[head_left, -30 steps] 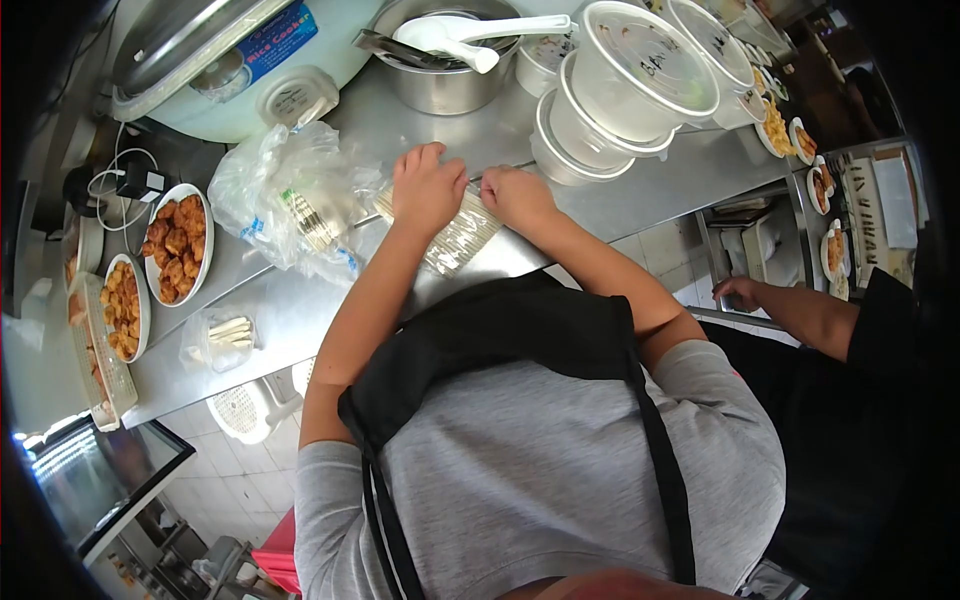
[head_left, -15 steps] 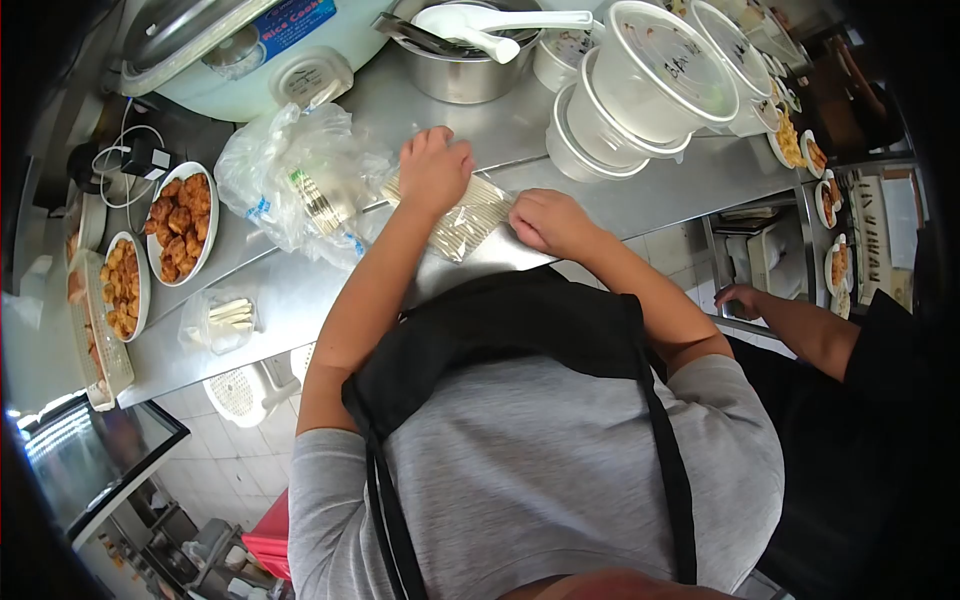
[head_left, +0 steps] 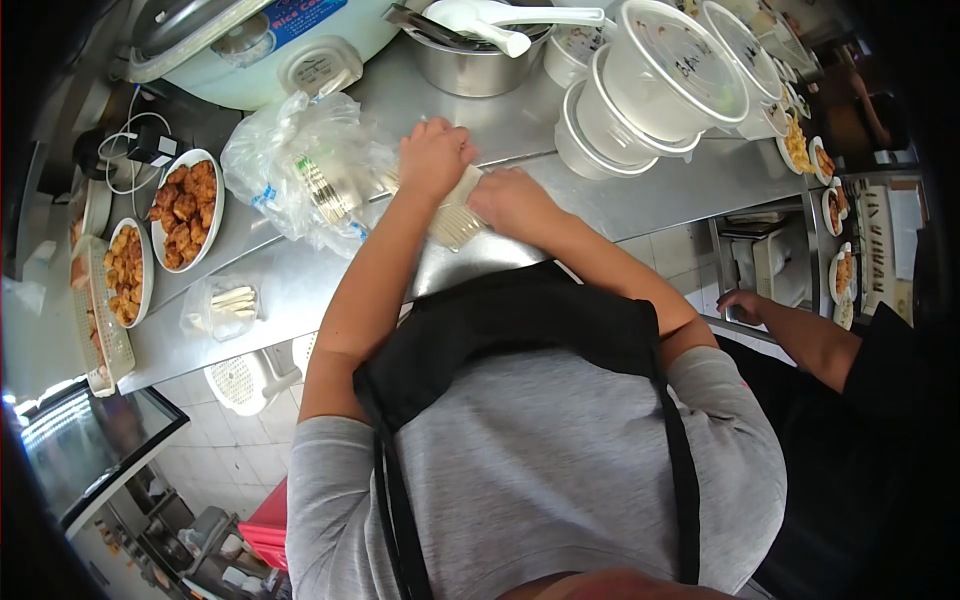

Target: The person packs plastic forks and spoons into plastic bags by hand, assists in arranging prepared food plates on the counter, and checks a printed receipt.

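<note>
Head view, left hand [head_left: 434, 160] curled at a packet of sticks [head_left: 457, 226], right hand [head_left: 514, 206] (blurred) curled over it, grips unclear

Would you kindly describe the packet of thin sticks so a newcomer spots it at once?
Find the large rice cooker, then the crumpled plastic bag below it on the steel counter. Just right of that bag, by the left hand and right hand, lies the packet of thin sticks. Unlike the bundle inside the bag, it lies flat and outside.
</note>
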A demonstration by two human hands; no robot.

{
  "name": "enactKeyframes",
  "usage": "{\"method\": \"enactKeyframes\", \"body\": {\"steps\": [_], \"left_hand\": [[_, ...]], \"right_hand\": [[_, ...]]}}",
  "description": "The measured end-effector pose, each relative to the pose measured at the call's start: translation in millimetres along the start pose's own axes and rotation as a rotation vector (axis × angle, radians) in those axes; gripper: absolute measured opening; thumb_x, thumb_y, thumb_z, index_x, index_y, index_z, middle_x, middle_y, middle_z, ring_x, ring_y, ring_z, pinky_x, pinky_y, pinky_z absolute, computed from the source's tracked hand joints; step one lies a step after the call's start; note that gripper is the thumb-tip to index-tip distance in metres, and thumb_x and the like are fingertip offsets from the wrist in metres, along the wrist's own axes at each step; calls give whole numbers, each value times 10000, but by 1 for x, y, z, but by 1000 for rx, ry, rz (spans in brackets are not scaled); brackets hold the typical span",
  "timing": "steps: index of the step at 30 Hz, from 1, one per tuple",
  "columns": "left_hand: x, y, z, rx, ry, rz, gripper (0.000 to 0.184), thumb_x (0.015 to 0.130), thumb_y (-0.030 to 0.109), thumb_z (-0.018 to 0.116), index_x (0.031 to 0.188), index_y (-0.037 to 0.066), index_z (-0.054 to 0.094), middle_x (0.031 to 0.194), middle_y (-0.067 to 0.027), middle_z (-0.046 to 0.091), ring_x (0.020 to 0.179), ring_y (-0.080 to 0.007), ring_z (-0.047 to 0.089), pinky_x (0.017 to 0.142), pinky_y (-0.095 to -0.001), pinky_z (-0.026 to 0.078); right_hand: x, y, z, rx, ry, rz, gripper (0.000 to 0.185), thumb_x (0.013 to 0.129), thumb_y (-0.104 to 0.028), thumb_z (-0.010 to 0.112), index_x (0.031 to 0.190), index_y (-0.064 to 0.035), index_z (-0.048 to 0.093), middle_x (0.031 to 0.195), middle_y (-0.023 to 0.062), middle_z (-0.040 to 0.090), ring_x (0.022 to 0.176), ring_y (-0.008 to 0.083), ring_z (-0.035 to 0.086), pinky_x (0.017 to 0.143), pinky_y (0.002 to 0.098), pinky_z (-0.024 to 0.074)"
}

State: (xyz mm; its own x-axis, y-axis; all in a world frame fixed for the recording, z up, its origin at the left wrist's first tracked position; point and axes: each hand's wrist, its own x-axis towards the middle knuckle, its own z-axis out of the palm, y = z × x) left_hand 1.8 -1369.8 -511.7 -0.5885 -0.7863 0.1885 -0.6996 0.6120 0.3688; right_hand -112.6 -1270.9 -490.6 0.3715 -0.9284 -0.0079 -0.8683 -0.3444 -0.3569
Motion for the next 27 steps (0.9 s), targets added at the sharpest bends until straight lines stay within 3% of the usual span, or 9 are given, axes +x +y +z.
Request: {"method": "enactKeyframes", "body": {"steps": [3,9,12,16,18,20,27], "left_hand": [[5,-17,-3,141,19,17,187,687,306,571,759,133,572,896,-47,509,869,-223,470,694,-388,380],[10,-24,-9,23,102,-28,240,671,317,587,792,112,557,888,-54,504,883,-231,449,744,-375,344],[-6,-5,-32,-21,422,235,269,654,319,603,819,112,558,894,-46,495,890,-236,430,787,-373,307],[-41,0,-41,-38,126,295,277,650,266,620,866,107,552,952,-64,475,920,-260,411,786,-376,306],[-50,-14,-28,-50,69,306,255,646,226,622,855,97,554,935,-61,481,900,-255,421,763,-372,320],[-45,-22,-16,-156,76,302,167,654,162,603,768,57,542,798,-80,510,771,-271,463,670,-361,364],[-33,-8,-22,-349,204,131,97,699,102,537,684,13,501,658,-137,506,656,-306,484,600,-370,390]], "right_hand": [[-32,0,9,22,107,-401,34,651,-122,501,682,-110,495,784,9,517,786,201,482,699,342,372],[-74,27,-4,19,215,-292,60,646,-92,539,701,-108,523,904,27,528,843,207,488,707,336,371],[-70,35,-19,127,404,-66,87,658,-82,557,745,-89,552,912,55,537,858,219,499,709,327,382],[-47,9,-34,463,601,-38,131,681,-41,532,808,-38,563,814,97,550,753,271,526,658,330,427],[-36,-3,-26,540,512,-122,150,675,-25,523,820,-29,562,810,102,552,735,272,530,648,329,436],[-26,-12,-13,601,424,-180,160,670,-19,517,823,-27,564,815,104,555,746,266,535,657,330,436],[8,-6,23,216,471,16,186,709,-19,431,856,-14,544,898,108,540,793,272,538,694,340,443]]}}
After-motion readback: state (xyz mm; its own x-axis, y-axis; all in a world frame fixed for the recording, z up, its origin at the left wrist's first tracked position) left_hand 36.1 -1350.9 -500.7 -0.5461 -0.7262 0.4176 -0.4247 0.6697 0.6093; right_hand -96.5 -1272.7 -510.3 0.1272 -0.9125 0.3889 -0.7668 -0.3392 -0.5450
